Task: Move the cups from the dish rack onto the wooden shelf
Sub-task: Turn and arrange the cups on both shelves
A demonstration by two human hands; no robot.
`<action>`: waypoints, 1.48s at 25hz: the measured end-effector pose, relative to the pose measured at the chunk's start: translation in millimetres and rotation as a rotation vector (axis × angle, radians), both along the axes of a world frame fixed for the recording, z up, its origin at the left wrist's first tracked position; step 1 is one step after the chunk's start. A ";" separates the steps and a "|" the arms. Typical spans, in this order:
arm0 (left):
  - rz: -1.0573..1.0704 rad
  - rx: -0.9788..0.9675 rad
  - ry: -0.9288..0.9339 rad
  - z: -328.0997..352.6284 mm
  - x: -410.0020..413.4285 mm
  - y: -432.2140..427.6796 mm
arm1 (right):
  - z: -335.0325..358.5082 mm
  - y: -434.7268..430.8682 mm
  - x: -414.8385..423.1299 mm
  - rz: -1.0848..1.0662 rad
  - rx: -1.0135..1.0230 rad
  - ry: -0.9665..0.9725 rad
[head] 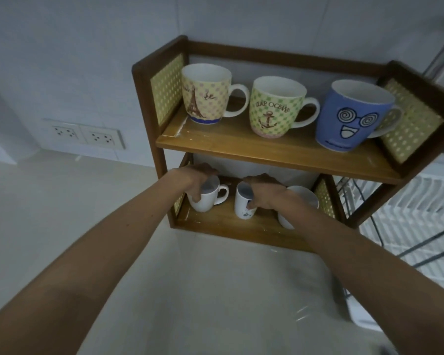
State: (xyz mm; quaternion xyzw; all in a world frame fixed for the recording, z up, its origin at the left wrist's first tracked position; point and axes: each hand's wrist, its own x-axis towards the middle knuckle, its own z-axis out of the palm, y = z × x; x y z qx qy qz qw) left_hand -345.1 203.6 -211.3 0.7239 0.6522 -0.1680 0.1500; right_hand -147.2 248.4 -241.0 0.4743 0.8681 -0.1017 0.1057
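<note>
Both our arms reach into the wooden shelf (pixel 267 147) lower tier: left hand (pixel 195 176) grips a white mug (pixel 207 201), right hand (pixel 263 192) grips a printed cup (pixel 242 204). White counter (pixel 62 201), tiled wall (pixel 62 60).

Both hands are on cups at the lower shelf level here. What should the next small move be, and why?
Probably let go of both cups and draw the hands back. The left hand holds the white handled cup by its rim, the right hand grips the small printed cup, and both cups look upright and seated on the lower board of the wooden shelf, clear of each other.
</note>
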 end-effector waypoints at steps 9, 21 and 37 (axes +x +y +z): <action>0.216 0.079 0.033 0.8 10.7 1.2 | 4.7 -4.6 -2.9 -0.009 0.002 -0.025; -0.102 0.134 0.020 -1.8 -4.6 -6.7 | 21.3 -6.5 6.8 0.175 -0.174 0.094; 0.143 0.267 0.020 -21.0 6.0 1.0 | 19.5 3.5 7.9 0.083 -0.219 0.056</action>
